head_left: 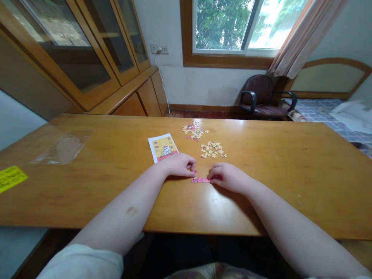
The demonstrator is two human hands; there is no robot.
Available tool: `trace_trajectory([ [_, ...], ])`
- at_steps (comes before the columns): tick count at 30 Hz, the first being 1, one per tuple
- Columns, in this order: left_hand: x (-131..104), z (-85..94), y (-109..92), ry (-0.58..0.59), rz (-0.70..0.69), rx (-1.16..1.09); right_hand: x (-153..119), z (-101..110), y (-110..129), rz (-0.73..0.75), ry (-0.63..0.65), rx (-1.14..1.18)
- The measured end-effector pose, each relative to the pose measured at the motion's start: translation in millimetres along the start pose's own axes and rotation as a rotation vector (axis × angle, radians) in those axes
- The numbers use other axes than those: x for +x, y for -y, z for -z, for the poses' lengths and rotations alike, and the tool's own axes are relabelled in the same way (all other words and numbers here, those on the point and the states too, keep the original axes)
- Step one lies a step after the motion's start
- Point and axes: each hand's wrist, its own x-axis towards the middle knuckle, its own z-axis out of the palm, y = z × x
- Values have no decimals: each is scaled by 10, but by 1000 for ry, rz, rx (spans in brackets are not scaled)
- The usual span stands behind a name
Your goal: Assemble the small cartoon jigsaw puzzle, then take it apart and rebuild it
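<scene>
A short strip of joined pink puzzle pieces (202, 180) lies on the wooden table between my hands. My left hand (183, 166) is at the strip's left end, fingers closed at a small piece there; its grip is too small to make out. At the right end, my right hand (222, 175) has its fingertips pressed together on the strip's edge. Beyond them lies a loose group of mostly yellow pieces (213, 149), with a mixed pink and yellow pile (195, 131) farther back. A picture card (163, 148) with a yellow and pink print is partly behind my left hand.
The table (116, 186) has a clear plastic bag (65, 147) and a yellow label (12, 178) at its left. Past the far edge stand a wooden cabinet (116, 97) and an armchair (260, 95).
</scene>
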Motion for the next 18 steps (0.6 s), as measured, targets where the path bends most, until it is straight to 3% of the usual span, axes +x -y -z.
trace_trajectory([
  [10,1,-2,1,2,1,0,10,-27,3,-8,-3,-5],
  [18,7,-8,20,1,-7,-4,-61,230,-76,-100,-33,-43],
])
